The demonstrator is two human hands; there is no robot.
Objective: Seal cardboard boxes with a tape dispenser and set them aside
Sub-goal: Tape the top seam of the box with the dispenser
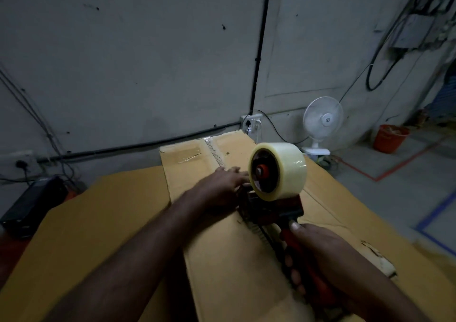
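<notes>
Right hand [320, 255] sits closest, its fingers clamped round the red handle of the tape dispenser [283, 208], which rests on the middle seam of the cardboard box [229, 260]. That box lies down the middle of a wider cardboard sheet [98, 223], running past its far edge. Left hand [222, 186] lies flat just ahead of the roll, fingers [237, 171] straight and together. Best to tilt the dispenser low, pull steadily along the seam, and press the tape down with that 1 flat hand.
</notes>
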